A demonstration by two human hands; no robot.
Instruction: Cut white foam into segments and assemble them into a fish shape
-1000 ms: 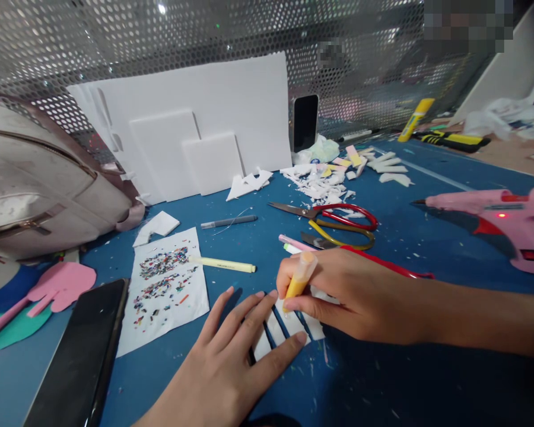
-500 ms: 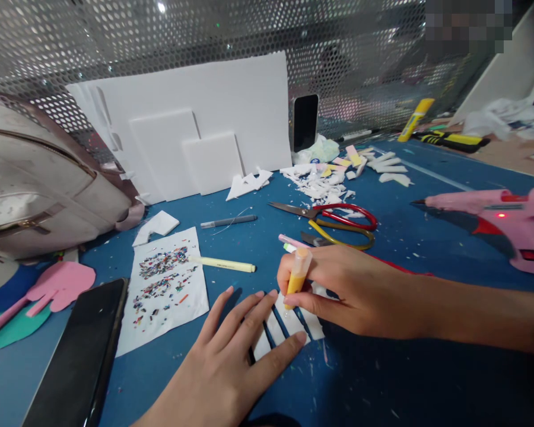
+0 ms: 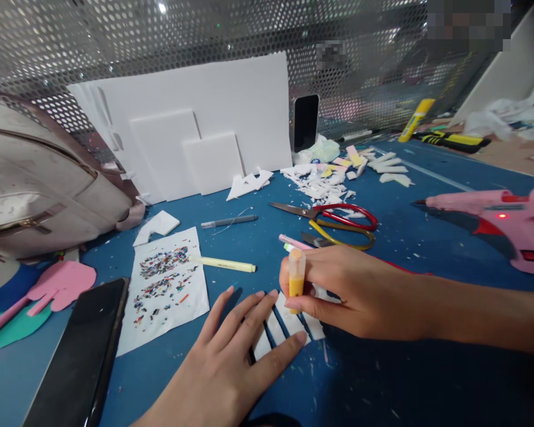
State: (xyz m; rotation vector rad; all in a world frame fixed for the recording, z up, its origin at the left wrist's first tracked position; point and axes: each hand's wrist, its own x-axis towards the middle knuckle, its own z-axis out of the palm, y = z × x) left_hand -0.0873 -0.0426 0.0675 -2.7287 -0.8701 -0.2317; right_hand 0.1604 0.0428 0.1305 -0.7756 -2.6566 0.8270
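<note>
White strips lie side by side on the blue table, slanting, with narrow gaps between them. My left hand rests flat with its fingers apart, fingertips on the strips' far ends and thumb along their near side. Between thumb and fingers of my right hand is a short yellow marker-like tube with a clear upper end. It stands nearly upright, its lower end at the strips; whether it touches them I cannot tell. Behind that hand lie a pink pen and scissors with red and yellow handles.
Left are a sheet with coloured bits, a pale yellow pen, a black phone and a bag. A pink glue gun shows a red light at right. White scraps and boards stand behind.
My right hand has tilted the yellow tube more upright, its top swinging slightly left and its lower end shifting slightly right. The left hand keeps its place on the strips.
</note>
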